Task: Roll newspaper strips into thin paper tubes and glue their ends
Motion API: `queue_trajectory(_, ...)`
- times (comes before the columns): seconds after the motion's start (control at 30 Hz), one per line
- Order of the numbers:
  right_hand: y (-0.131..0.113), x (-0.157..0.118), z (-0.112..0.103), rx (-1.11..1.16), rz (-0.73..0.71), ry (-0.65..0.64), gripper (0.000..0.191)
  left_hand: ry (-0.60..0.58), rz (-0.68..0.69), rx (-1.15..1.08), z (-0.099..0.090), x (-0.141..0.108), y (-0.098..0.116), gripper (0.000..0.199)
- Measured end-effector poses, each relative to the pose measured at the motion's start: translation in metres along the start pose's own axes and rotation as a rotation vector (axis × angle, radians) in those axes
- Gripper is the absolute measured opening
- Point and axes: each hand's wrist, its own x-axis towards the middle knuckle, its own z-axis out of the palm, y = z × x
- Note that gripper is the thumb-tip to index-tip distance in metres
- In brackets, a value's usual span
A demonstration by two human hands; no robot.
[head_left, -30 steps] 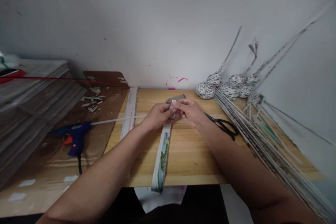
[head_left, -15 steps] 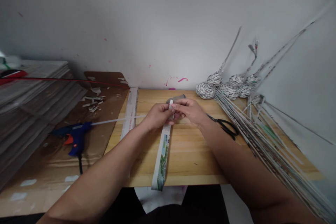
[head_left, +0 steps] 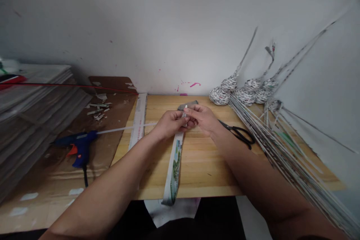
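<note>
My left hand [head_left: 171, 123] and my right hand [head_left: 200, 118] meet over the wooden board, both pinching the far end of a printed paper strip [head_left: 174, 165]. At that end the paper looks narrow, folded or rolled between my fingertips; the exact fold is hidden. From my fingers the strip runs toward me, and its near end curls over the board's front edge. Just behind my hands lies a grey object [head_left: 189, 104], partly covered by them. Black-handled scissors [head_left: 240, 134] rest beside my right forearm.
To the left, a blue glue gun [head_left: 81, 146] with a long glue stick lies on cardboard [head_left: 107, 157] near paper scraps. A stack of newspapers [head_left: 33, 120] stands far left. Woven paper gourds [head_left: 221, 95] and a bundle of paper tubes [head_left: 270, 150] occupy the right. Stacked strips [head_left: 138, 120] lie left of my hands.
The strip's end between my fingers looks narrower and more tightly folded. My right fingers have shifted slightly, and the view has moved a little.
</note>
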Motion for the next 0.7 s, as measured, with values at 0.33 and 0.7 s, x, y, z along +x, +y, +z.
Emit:
queue_trajectory(0.33,-0.0055,-0.001,-0.0012,-0.089,-0.059,0.02,0.031,-0.013,-0.124,-0.079,0.0,-0.0008,-0.0017,0.036)
queue_trajectory(0.7,-0.0037,0.001,-0.0031,-0.021,-0.03,0.026,0.035,-0.1,-0.103,0.004,-0.0032,-0.0001,-0.0021,0.026)
